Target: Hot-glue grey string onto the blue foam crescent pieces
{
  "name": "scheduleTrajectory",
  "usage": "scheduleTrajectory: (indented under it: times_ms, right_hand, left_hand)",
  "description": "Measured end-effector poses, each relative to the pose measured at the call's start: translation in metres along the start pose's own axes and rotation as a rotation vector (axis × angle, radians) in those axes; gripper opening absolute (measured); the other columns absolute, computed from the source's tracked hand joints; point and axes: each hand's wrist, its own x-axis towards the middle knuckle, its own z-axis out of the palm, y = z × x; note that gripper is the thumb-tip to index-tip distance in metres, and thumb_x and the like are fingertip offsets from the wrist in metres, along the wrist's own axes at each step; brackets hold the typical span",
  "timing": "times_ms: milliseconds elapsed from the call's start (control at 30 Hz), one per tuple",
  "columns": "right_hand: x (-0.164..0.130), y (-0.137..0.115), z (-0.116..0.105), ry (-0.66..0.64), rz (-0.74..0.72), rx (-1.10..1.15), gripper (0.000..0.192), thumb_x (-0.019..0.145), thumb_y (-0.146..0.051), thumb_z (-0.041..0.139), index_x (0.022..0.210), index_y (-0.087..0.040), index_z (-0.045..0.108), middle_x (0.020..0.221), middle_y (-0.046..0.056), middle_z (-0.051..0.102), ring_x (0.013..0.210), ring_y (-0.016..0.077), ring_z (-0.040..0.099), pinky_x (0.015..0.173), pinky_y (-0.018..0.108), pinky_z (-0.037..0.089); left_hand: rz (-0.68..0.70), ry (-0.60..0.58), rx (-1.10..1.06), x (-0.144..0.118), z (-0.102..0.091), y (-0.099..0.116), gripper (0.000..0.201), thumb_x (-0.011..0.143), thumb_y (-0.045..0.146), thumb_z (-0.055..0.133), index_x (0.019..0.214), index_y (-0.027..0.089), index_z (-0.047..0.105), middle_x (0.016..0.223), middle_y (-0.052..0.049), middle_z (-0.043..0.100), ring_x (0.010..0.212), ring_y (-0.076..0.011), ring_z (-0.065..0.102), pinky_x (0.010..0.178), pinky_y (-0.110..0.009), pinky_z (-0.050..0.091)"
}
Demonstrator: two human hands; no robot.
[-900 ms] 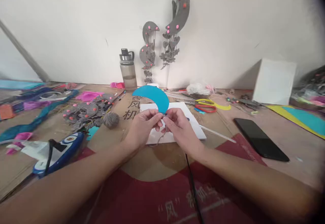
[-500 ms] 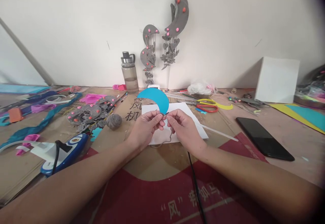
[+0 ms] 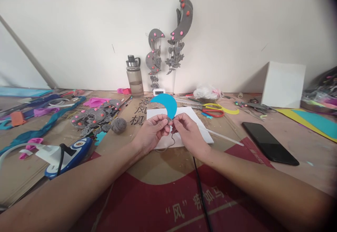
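The tabletop (image 3: 316, 179), strewn with craft pieces, carries printed cardboard (image 3: 154, 172) under the forearms. Above it at twelve o'clock from the hands, a gray crescent ornament (image 3: 184, 23) hangs against the white wall panel (image 3: 234, 35). A white sheet (image 3: 164, 141) lies on the cardboard, beneath the hands. Toward three o'clock rests a black smartphone (image 3: 270, 142); toward eight, a blue-and-white power strip (image 3: 72, 154), partly behind the left forearm. A water bottle (image 3: 135, 81) stands upright at eleven. At the center, the left hand (image 3: 152, 131) has its grip closed, thumb and fingers pinching the lower tip of the blue crescent (image 3: 171, 106), which arches upward over the white sheet. The right hand (image 3: 192, 133) meets it there, its grip pinching the gray yarn strand (image 3: 173, 140), which trails down onto the sheet. Red-and-yellow-handled scissors (image 3: 217, 112) lie between two and three o'clock, and a gray yarn ball (image 3: 118, 125) sits at nine.
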Motion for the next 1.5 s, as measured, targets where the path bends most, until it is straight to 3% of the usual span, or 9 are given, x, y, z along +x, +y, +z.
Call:
scheduleTrajectory:
  times_ms: [200, 333, 467, 700, 833, 900, 1067, 1300, 1500]
  right_hand:
    - [-0.001, 0.001, 0.005, -0.038, 0.112, 0.280, 0.015, 0.083, -0.036, 0.054, 0.085, -0.023, 0.048, 0.070, -0.006, 0.051, 0.054, 0.0068, 0.041, 0.056, 0.024, 0.044]
    - [-0.002, 0.001, 0.003, -0.064, 0.153, 0.282, 0.019, 0.082, -0.040, 0.057, 0.085, -0.022, 0.051, 0.076, -0.004, 0.057, 0.049, 0.0048, 0.035, 0.046, 0.020, 0.033]
    - [-0.001, 0.001, 0.001, -0.029, 0.149, 0.193, 0.022, 0.080, -0.043, 0.060, 0.084, -0.022, 0.053, 0.064, -0.006, 0.053, 0.045, 0.0056, 0.032, 0.040, 0.020, 0.024]
    - [-0.002, -0.008, 0.001, -0.015, 0.073, 0.085, 0.021, 0.082, -0.041, 0.057, 0.080, -0.021, 0.053, 0.061, -0.005, 0.051, 0.052, 0.0080, 0.041, 0.051, 0.023, 0.034]
    - [-0.003, -0.008, 0.002, -0.015, 0.001, -0.031, 0.020, 0.085, -0.040, 0.052, 0.083, -0.021, 0.055, 0.075, -0.001, 0.055, 0.069, 0.0116, 0.050, 0.062, 0.025, 0.041]
    - [-0.004, -0.007, 0.003, -0.007, -0.001, -0.083, 0.019, 0.086, -0.040, 0.050, 0.087, -0.022, 0.054, 0.075, -0.001, 0.054, 0.068, 0.0120, 0.049, 0.060, 0.026, 0.040]
    - [-0.007, -0.004, 0.006, -0.014, 0.023, -0.087, 0.017, 0.087, -0.040, 0.049, 0.089, -0.023, 0.047, 0.071, -0.004, 0.051, 0.057, 0.0100, 0.040, 0.054, 0.024, 0.036]
    - [-0.008, -0.003, 0.008, 0.015, -0.037, -0.197, 0.019, 0.087, -0.038, 0.050, 0.077, -0.022, 0.046, 0.067, -0.004, 0.046, 0.058, 0.0104, 0.038, 0.055, 0.025, 0.034]
    - [-0.006, -0.006, 0.004, 0.076, -0.068, -0.212, 0.020, 0.085, -0.040, 0.051, 0.080, -0.021, 0.051, 0.074, -0.001, 0.052, 0.067, 0.0128, 0.045, 0.063, 0.026, 0.038]
  left_hand:
    - [0.020, 0.015, 0.004, 0.002, -0.001, 0.000, 0.019, 0.071, 0.017, 0.075, 0.083, 0.012, 0.061, 0.072, -0.003, 0.066, 0.054, -0.0063, 0.055, 0.052, -0.018, 0.045]
    - [0.032, -0.002, 0.013, 0.002, -0.003, -0.002, 0.022, 0.070, 0.018, 0.076, 0.084, 0.013, 0.060, 0.070, -0.001, 0.065, 0.053, -0.0062, 0.055, 0.052, -0.018, 0.043]
    - [0.064, -0.020, 0.077, 0.001, -0.003, -0.003, 0.022, 0.072, 0.023, 0.075, 0.086, 0.015, 0.060, 0.067, 0.000, 0.063, 0.055, -0.0079, 0.056, 0.051, -0.019, 0.042]
    - [0.133, -0.035, 0.332, -0.004, 0.002, -0.001, 0.025, 0.073, 0.029, 0.073, 0.089, 0.013, 0.064, 0.074, -0.005, 0.068, 0.065, -0.0129, 0.063, 0.063, -0.026, 0.048]
    - [0.123, 0.074, 0.380, -0.004, 0.003, 0.000, 0.026, 0.071, 0.033, 0.074, 0.082, 0.013, 0.063, 0.073, -0.005, 0.068, 0.064, -0.0168, 0.066, 0.056, -0.027, 0.048]
    - [0.119, 0.116, 0.396, -0.003, 0.003, 0.001, 0.026, 0.071, 0.034, 0.073, 0.081, 0.013, 0.062, 0.074, -0.005, 0.067, 0.062, -0.0171, 0.066, 0.051, -0.025, 0.046]
    - [0.126, 0.171, 0.320, -0.002, 0.004, 0.006, 0.023, 0.073, 0.032, 0.070, 0.078, 0.013, 0.059, 0.077, -0.006, 0.068, 0.057, -0.0130, 0.063, 0.046, -0.022, 0.038]
    - [0.197, 0.173, 0.270, -0.001, 0.004, 0.011, 0.013, 0.074, 0.024, 0.066, 0.070, 0.012, 0.061, 0.078, -0.005, 0.067, 0.049, -0.0044, 0.049, 0.044, -0.020, 0.029]
    - [0.166, 0.166, 0.206, -0.003, 0.007, 0.010, 0.015, 0.071, 0.025, 0.069, 0.071, 0.014, 0.058, 0.074, -0.004, 0.067, 0.054, -0.0081, 0.055, 0.049, -0.021, 0.035]
